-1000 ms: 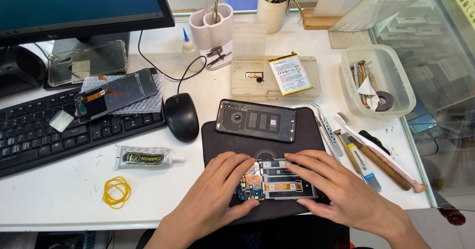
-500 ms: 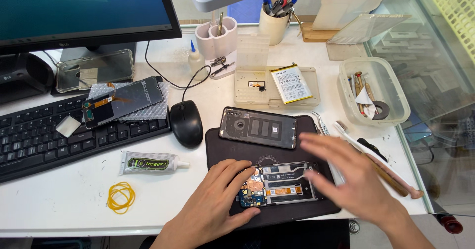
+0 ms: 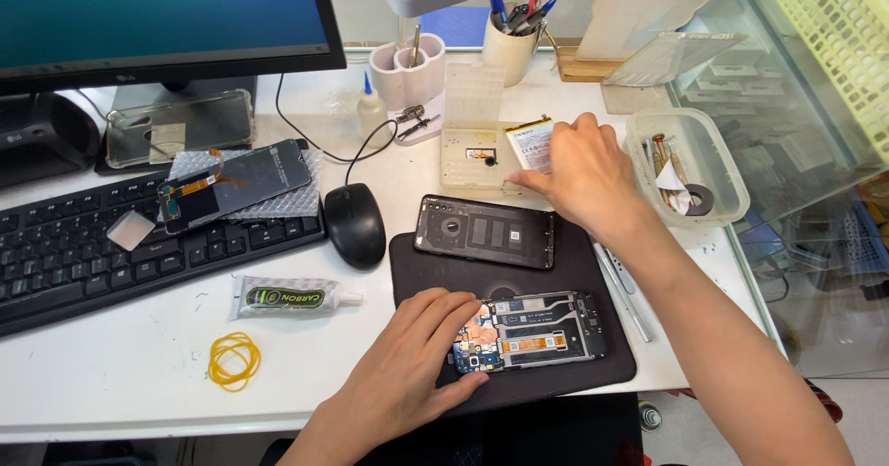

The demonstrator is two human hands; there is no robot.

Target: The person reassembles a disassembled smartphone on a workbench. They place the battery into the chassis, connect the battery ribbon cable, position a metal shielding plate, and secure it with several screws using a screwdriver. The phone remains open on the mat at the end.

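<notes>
An opened phone frame (image 3: 537, 329) with bare circuit boards lies on a dark work mat (image 3: 417, 262). My left hand (image 3: 417, 360) rests on the frame's left end and holds it down. My right hand (image 3: 579, 172) has reached to the back of the desk, its fingers on a phone battery (image 3: 530, 142) that lies on a shallow beige parts tray (image 3: 472, 147). Whether the fingers grip the battery or only touch it is not clear. A black phone back cover (image 3: 486, 232) lies on the mat between my hands.
A black mouse (image 3: 354, 223), a keyboard (image 3: 83, 262) with a detached screen (image 3: 236, 184) on bubble wrap, a glue tube (image 3: 287, 297) and a yellow rubber band (image 3: 233, 360) lie to the left. A clear tub of tools (image 3: 718, 165) and loose tools (image 3: 616, 281) sit on the right.
My right hand left the phone frame and moved up and away to the battery on the beige tray. My left hand stayed on the frame.
</notes>
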